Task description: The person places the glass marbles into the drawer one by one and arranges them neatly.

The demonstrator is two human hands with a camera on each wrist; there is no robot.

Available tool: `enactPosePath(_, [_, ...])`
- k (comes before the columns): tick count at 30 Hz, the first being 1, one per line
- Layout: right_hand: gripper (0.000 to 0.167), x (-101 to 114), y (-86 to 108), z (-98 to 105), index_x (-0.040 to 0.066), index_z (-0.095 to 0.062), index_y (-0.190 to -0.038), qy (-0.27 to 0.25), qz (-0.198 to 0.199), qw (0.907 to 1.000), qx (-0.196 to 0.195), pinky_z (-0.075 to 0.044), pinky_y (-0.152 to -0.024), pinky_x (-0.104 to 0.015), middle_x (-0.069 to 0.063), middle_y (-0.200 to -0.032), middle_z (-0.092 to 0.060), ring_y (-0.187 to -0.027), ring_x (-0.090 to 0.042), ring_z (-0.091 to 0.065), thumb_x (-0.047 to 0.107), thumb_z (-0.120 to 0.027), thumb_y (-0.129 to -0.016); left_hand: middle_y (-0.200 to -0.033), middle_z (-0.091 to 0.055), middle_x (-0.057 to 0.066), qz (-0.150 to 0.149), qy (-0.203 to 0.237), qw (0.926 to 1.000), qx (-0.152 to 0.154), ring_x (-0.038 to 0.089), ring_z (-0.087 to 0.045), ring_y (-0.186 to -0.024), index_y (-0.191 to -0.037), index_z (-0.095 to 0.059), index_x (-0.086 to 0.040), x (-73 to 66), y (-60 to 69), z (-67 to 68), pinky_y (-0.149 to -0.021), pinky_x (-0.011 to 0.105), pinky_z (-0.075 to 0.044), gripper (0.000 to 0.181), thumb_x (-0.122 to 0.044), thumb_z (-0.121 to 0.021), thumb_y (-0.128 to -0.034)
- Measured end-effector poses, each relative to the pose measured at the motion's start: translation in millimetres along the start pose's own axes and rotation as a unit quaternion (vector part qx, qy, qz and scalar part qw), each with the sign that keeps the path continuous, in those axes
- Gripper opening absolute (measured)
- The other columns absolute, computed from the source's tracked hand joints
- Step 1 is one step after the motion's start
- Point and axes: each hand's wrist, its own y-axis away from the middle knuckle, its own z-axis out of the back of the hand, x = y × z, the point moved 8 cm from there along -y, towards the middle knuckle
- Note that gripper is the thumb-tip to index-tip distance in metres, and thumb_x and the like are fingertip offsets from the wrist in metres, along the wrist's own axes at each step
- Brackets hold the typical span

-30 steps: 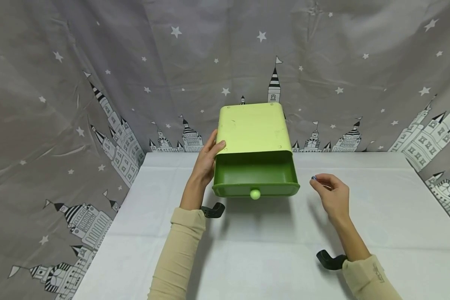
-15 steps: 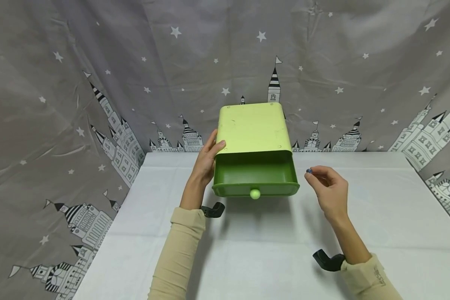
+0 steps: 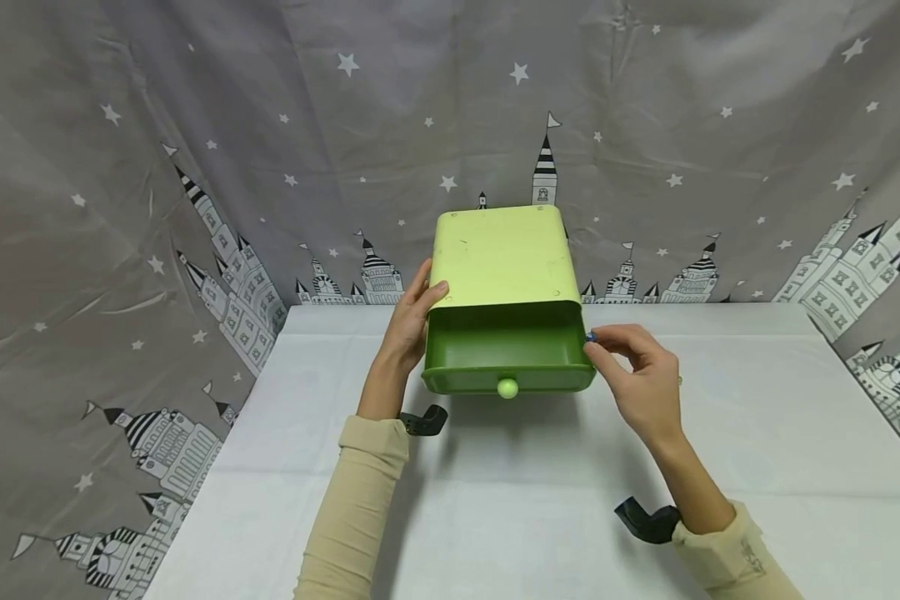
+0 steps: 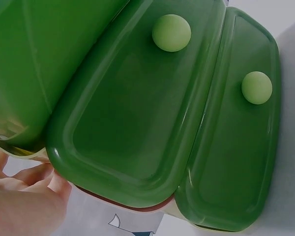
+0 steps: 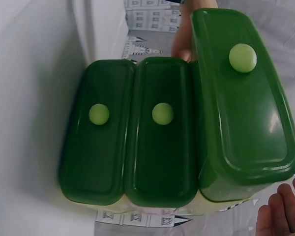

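Observation:
A small cabinet (image 3: 504,258) with a pale yellow-green shell stands in the middle of the table. Its top drawer (image 3: 508,380) is pulled out, dark green with a light green knob (image 3: 507,388). The two lower drawers (image 5: 162,147) are closed, as both wrist views show. My left hand (image 3: 407,333) rests against the cabinet's left side, thumb over the top edge. Between thumb and forefinger my right hand (image 3: 641,379) pinches a small, shiny blue object (image 3: 591,337), perhaps a marble, beside the open drawer's right edge. Fingers of that hand (image 5: 282,211) show below the drawer in the right wrist view.
A white cloth (image 3: 510,517) covers the table. Behind it hangs a grey curtain (image 3: 390,108) printed with stars and castles. Black wrist mounts (image 3: 648,521) stick out from both cuffs.
My right hand has moved left and slightly up with the blue object, from apart from the cabinet to the drawer's right edge. My left hand and the cabinet have stayed put.

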Motion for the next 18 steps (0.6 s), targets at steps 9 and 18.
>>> enactPosePath(9, [0.016, 15.6, -1.2, -15.9, -0.004, -0.074, -0.097, 0.067, 0.038, 0.9969, 0.016, -0.044, -0.084, -0.022, -0.012, -0.098, -0.067, -0.093, -0.011, -0.057, -0.01, -0.074, -0.082, -0.156, -0.03, 0.006, -0.002, -0.001, 1.0, 0.001, 0.023, -0.04, -0.135, -0.159, -0.026, -0.026, 0.4, 0.7, -0.4, -0.104, 0.041, -0.042, 0.07, -0.022, -0.062, -0.0987])
enactPosePath(18, [0.015, 52.4, -4.2, -27.5, -0.016, -0.068, -0.093, 0.052, 0.051, 0.9971, 0.023, -0.047, -0.086, -0.019, -0.025, -0.094, -0.064, -0.09, -0.022, -0.058, -0.02, -0.069, -0.079, -0.156, -0.029, 0.006, -0.002, -0.007, 1.0, 0.0, 0.024, -0.04, -0.135, -0.159, -0.025, -0.027, 0.2, 0.8, 0.5, -0.103, 0.04, -0.043, 0.07, -0.024, -0.062, -0.0992])
